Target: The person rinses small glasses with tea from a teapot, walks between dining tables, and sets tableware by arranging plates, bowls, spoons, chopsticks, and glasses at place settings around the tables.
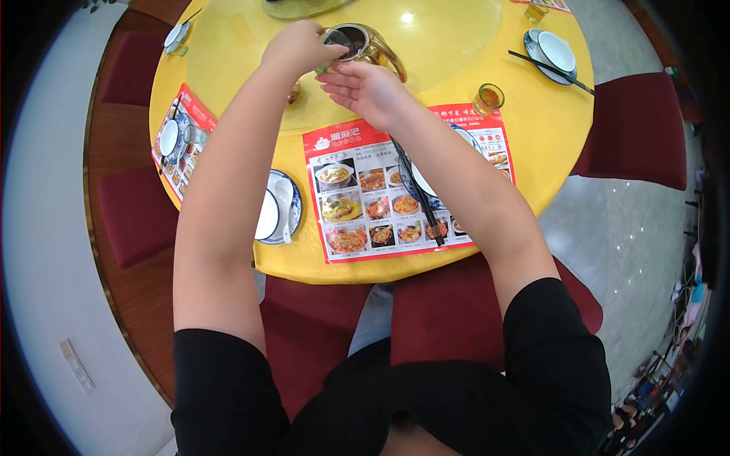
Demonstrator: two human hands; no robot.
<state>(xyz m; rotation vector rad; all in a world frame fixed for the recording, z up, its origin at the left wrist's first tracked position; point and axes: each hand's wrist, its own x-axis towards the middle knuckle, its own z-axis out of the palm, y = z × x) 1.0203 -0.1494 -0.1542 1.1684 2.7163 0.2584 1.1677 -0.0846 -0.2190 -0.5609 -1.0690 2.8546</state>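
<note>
My left hand [298, 47] is closed around a small greenish drinking glass [332, 39], which it holds at the rim of a gold teapot [376, 52]. The pot's top is uncovered, and dark contents show inside. Just below the glass, my right hand [363, 90] has its palm turned up and fingers stretched to the left, close to the pot's near side. It appears to hold nothing; whether its fingertips touch the glass I cannot tell. A small brown-gold piece [294, 93] shows beside my left forearm, partly hidden.
Under my right forearm, a red-bordered picture menu [357, 243] lies on the yellow table [544, 144] with black chopsticks [433, 220]. A glass of amber liquid [488, 99] stands at its corner. Nearby are a plate with a spoon [293, 216] and a glass turntable [456, 53]. Red chairs [635, 129] surround the table.
</note>
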